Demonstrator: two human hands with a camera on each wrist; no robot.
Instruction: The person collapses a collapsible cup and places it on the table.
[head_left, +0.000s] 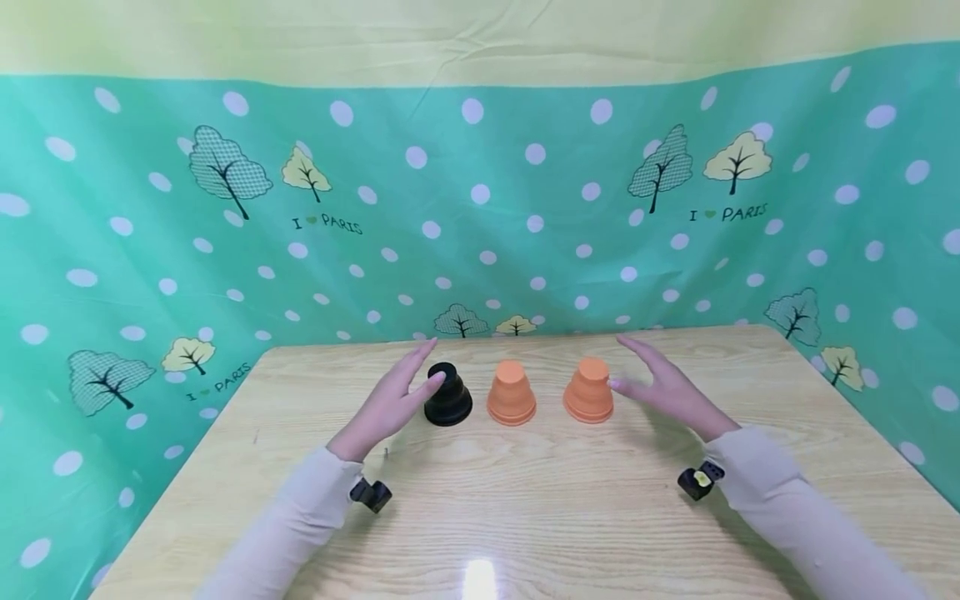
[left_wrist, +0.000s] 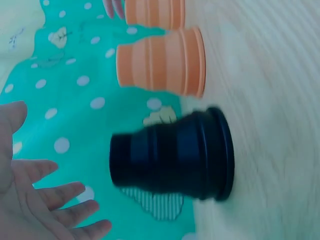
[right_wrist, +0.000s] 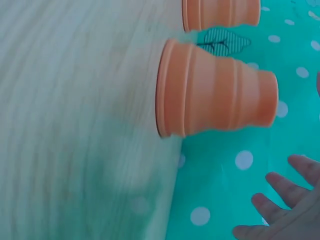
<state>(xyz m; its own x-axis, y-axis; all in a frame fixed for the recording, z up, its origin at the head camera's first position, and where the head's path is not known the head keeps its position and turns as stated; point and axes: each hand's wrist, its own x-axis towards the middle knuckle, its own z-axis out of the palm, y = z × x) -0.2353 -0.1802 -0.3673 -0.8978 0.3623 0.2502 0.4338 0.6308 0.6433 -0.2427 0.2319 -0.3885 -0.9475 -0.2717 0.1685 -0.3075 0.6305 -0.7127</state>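
Three tapered, stepped cups stand upside down in a row on the wooden table. The black cup [head_left: 448, 398] is on the left, one orange cup [head_left: 512, 396] in the middle and another orange cup [head_left: 588, 393] on the right. My left hand [head_left: 388, 404] hovers beside the black cup, fingers extended; in the left wrist view a gap separates its fingers [left_wrist: 67, 192] from the cup. To the right of the right orange cup is my right hand [head_left: 671, 393], also with straight, spread fingers. The right wrist view shows it apart from that cup [right_wrist: 217, 92].
The light wooden table [head_left: 495, 508] reaches back to a green polka-dot curtain [head_left: 510, 225] printed with trees. A black wrist camera [head_left: 371, 495] sits on the left wrist and another wrist camera [head_left: 699, 481] on the right. Bright glare shows at the table's front.
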